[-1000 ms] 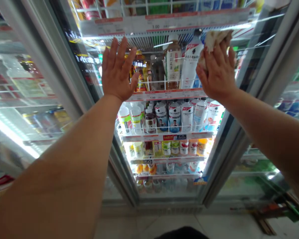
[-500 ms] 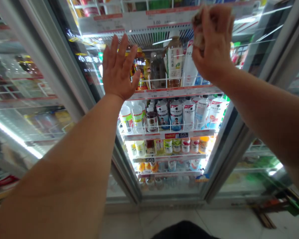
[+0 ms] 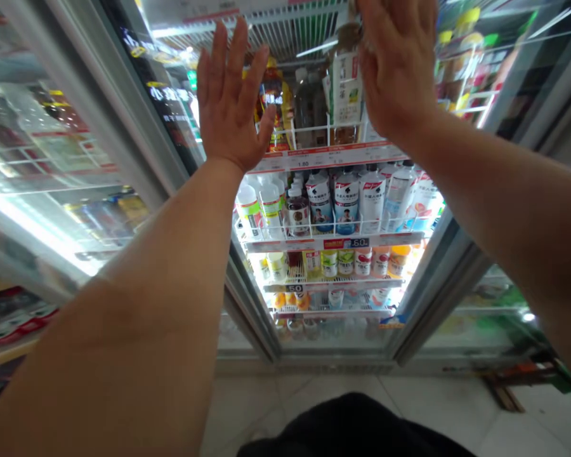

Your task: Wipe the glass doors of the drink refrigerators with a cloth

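Observation:
My left hand (image 3: 235,101) lies flat against the glass door of a drinks fridge, its fingers spread and holding nothing. Higher up on the same glass, my right hand (image 3: 400,63) presses a crumpled cloth, which is now almost wholly hidden behind the palm and fingers. Behind the glass, between the hands, stand a tea bottle (image 3: 346,89) with a pale label and a dark bottle (image 3: 309,105). A yellow-and-red bottle (image 3: 273,105) shows just beside my left thumb.
Lower shelves hold blue-and-white bottles (image 3: 346,203) and small coloured bottles (image 3: 345,261). Metal door frames (image 3: 428,298) flank the glass. Tiled floor (image 3: 247,400) and a dark-clothed part of my body (image 3: 352,425) appear below. A wooden piece (image 3: 507,393) lies at the right.
My right hand has shifted slightly and turned flatter to the glass, covering the cloth. My left hand stays on the door. The view has tilted, so the shelves appear higher.

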`<state>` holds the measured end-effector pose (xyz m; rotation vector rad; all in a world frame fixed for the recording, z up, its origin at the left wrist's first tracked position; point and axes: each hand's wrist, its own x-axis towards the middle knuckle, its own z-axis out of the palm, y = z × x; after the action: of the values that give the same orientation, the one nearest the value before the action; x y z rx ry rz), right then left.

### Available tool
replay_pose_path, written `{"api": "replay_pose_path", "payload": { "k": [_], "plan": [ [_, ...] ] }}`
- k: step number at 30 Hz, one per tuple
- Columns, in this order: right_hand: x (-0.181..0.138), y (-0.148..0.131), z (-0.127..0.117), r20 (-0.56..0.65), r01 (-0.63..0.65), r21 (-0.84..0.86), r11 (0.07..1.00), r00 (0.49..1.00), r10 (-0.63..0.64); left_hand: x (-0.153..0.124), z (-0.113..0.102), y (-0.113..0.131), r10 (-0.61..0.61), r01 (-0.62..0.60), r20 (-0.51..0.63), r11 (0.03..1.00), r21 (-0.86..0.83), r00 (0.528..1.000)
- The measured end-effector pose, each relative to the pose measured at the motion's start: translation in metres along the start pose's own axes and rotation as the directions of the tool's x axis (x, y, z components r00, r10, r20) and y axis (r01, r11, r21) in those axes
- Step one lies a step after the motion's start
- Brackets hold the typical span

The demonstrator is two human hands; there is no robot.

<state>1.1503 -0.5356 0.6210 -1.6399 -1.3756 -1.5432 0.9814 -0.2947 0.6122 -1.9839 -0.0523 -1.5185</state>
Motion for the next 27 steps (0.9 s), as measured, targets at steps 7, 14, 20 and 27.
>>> {"api": "replay_pose_path", "payload": {
  "k": [7,14,20,27],
  "plan": [
    [-0.017,-0.011,0.013,0.168,0.203,0.194,0.96,0.957,-0.236,0.0,-0.001,0.0,-0.027,0.028,0.024,0.999,-0.036,0.999],
    [-0.022,0.0,0.018,0.001,0.066,0.04,0.997,0.998,-0.066,-0.002,0.009,-0.005,-0.001,-0.001,-0.036,0.999,-0.036,0.999],
    [-0.033,0.012,0.011,0.152,0.321,0.065,0.945,0.932,-0.328,-0.001,0.007,-0.007,0.036,-0.036,0.001,0.998,-0.053,0.999],
    [-0.046,0.029,0.002,0.006,0.115,0.052,0.992,0.993,-0.115,0.002,-0.006,0.004,-0.048,0.057,0.08,0.991,-0.121,0.996]
  ]
}}
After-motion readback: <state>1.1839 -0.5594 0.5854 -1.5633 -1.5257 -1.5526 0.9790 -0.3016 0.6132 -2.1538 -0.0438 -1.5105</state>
